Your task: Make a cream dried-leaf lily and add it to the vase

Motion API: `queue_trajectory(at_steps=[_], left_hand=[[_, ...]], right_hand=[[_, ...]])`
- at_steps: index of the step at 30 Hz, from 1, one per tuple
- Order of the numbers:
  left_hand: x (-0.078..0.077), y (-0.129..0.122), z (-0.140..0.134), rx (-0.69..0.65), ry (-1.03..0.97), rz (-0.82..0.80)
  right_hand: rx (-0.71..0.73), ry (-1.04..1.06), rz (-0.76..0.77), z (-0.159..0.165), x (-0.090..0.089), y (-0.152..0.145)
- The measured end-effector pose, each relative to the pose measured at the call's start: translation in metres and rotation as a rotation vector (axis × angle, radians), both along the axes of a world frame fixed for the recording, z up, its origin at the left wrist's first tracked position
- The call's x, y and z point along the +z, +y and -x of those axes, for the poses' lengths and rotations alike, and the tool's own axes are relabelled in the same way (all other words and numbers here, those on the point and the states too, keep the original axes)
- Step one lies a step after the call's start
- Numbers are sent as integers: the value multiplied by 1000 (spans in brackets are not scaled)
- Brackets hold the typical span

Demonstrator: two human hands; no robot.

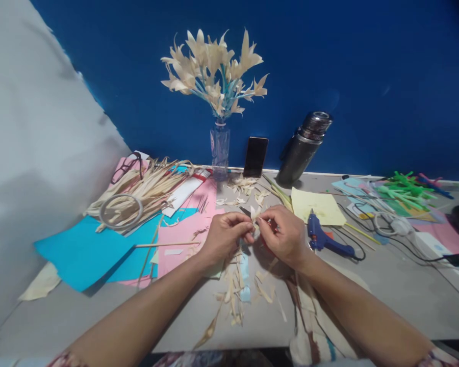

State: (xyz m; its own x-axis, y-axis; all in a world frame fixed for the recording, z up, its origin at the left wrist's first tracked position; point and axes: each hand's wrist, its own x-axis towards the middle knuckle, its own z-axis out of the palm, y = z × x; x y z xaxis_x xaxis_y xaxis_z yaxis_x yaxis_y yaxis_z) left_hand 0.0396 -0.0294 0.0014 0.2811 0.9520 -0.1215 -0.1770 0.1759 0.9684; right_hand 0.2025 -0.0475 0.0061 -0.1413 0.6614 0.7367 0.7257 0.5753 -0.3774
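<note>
My left hand and my right hand meet over the middle of the table, fingertips pinched together. Between them is a small pale piece of dried husk, gripped by both hands and partly hidden by the fingers. Cut husk scraps lie under and in front of the hands, some on a light blue paper strip. More husk scraps are scattered behind. To the right of my right hand lies a blue glue gun, close to a yellow paper.
At the back stands a clear bottle holding husk flowers. A phone and a dark flask lean nearby. Left are dried husks, a tape ring and blue paper. Green pipe cleaners and cables lie right.
</note>
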Motion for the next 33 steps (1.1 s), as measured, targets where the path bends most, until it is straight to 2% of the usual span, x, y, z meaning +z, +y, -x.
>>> queue_trajectory(at_steps=[6,15,21,25,29,33], left_hand=[[4,-4,0,-11,25,24],[1,-4,2,-72,19,14],[-4,1,6,67,89,-272],[-5,5,11,80,158,-410],[-7,8,14,95,225,-471],[-8,8,10,130,149,-334]], right_hand=[[-37,33,32,4,-3,-2],[-22,81,80,4,-2,-4],[19,88,34,0,5,-4],[-28,66,61,-5,3,0],[-90,-91,210,-16,-4,12],[-144,-307,451,-31,-9,26]])
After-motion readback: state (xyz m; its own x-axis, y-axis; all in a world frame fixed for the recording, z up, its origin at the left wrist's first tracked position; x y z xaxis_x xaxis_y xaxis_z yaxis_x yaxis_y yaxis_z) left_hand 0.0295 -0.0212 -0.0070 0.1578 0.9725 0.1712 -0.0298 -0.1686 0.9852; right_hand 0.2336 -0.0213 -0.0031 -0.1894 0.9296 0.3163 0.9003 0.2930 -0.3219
